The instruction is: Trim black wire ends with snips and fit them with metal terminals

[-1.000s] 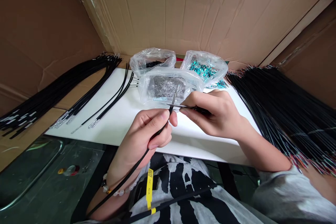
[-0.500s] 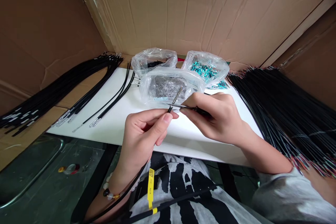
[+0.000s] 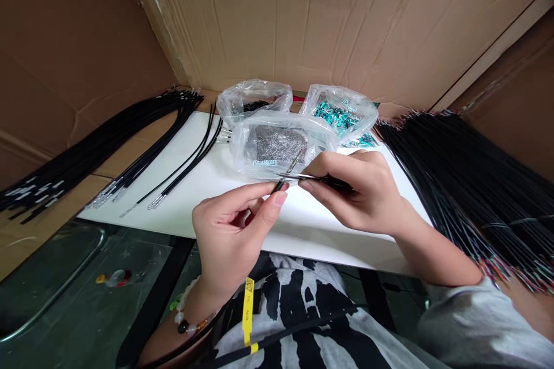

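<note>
My left hand point(image 3: 238, 228) pinches a black cable point(image 3: 279, 186) near its stripped end, between thumb and forefinger. The bared silvery braid point(image 3: 295, 159) points up and to the right, with a small reddish tip. My right hand point(image 3: 357, 193) is closed on dark, pointed tweezers point(image 3: 292, 176), whose tips lie across the braid just above the black jacket. The cable's length runs down past my left wrist and over my lap, where a yellow label point(image 3: 248, 311) hangs from it.
Just beyond my hands an open plastic bag point(image 3: 242, 153) holds small silvery pieces. Behind it are a bag of black parts point(image 3: 255, 105) and a bag of teal parts point(image 3: 335, 115). Black cables point(image 3: 151, 132) lie at left; a thick cable bundle point(image 3: 471, 179) covers the right. Cardboard walls point(image 3: 277, 17) surround the white board point(image 3: 303, 225).
My left hand has turned and shifted slightly left and down, tilting the stripped cable end further to the right. The tweezers remain across the braid, slightly lower and to the right.
</note>
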`<state>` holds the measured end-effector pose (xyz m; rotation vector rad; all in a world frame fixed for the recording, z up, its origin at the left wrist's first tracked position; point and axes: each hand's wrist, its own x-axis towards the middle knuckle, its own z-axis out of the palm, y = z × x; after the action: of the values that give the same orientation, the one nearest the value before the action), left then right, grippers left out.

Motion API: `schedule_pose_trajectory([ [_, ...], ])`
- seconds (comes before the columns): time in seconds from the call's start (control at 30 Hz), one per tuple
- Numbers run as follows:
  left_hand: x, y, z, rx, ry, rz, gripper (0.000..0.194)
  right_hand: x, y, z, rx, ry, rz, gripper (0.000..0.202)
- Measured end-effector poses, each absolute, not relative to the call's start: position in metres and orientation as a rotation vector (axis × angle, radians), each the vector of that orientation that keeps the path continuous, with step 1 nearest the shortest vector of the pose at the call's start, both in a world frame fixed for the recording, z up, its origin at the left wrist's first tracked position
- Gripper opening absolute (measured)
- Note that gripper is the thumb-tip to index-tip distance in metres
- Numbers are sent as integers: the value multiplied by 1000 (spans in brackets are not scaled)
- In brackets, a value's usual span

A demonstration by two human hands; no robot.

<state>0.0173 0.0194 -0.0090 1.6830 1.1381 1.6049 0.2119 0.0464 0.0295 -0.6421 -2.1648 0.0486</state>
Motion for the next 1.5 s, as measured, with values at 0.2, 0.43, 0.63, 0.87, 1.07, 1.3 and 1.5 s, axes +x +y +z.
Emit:
schedule_pose_trajectory([
  [0.2, 24, 11, -1, 1696, 1367, 1650, 4, 204, 37, 25, -763, -2097, -50, 19],
  [0.43, 31, 5, 8, 1686, 1419, 1683, 8, 204, 32, 29, -805, -2117, 5, 21],
  [0.63, 30, 5, 4, 1795, 1436, 1707, 10, 208, 35, 26, -794, -2194, -15, 17],
  [0.87, 26, 7, 3, 1893, 1488, 1681, 11, 214, 42, 26, -682, -2234, -65, 18],
  [1.07, 18, 15, -3, 2227, 1395, 1701, 9, 204, 32, 31, -787, -2089, -70, 19],
  [1.3, 28, 13, 6, 2020, 1439, 1711, 17, 201, 31, 29, -962, -2132, 66, 25],
  [1.5, 22, 16, 6, 1733, 1319, 1598, 5, 208, 39, 35, -755, -2100, 166, 21],
])
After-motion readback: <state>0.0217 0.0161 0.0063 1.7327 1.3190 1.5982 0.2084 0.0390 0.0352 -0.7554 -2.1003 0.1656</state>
